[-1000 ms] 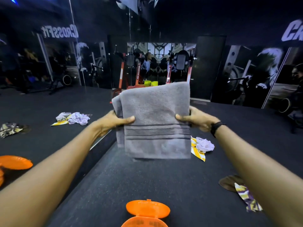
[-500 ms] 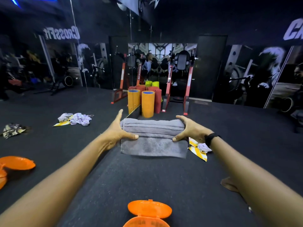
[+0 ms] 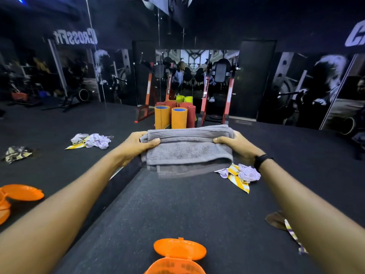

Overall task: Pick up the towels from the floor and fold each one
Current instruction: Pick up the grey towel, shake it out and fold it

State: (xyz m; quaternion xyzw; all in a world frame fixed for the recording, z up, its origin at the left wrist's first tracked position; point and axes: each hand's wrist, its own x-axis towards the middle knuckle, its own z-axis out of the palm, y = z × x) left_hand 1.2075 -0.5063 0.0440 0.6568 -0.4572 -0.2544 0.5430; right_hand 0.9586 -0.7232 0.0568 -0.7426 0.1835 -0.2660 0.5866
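Floor: We look out over a dark rubber gym floor (image 3: 177, 214) that runs to a mirrored wall; a mirror panel also stands along our left side and repeats the scene.
Rack: A red squat rack (image 3: 205, 99) stands against the far mirror, well beyond our hands.
Rolls: Upright orange rolls (image 3: 178, 118), with darker red ones just behind them, are grouped at the foot of the rack.
Towel: We hold a folded grey towel (image 3: 187, 153) out in front of us at the centre of the view, its ribbed band along the far edge and the layered fold facing us; whether its near edge touches the floor we cannot tell.
Left hand: Our left hand (image 3: 136, 145) grips the towel's left end, thumb on top and fingers curled underneath.
Right hand: Our right hand (image 3: 235, 144) grips the right end the same way, a black band on that wrist.
Loose cloths: A yellow-and-lilac crumpled cloth (image 3: 240, 175) lies on the floor just below the towel's right corner; a striped cloth (image 3: 290, 230) lies near our right forearm, partly hidden.
Container: An open orange plastic container (image 3: 178, 252) sits on the floor nearest to us, lid hinged back.
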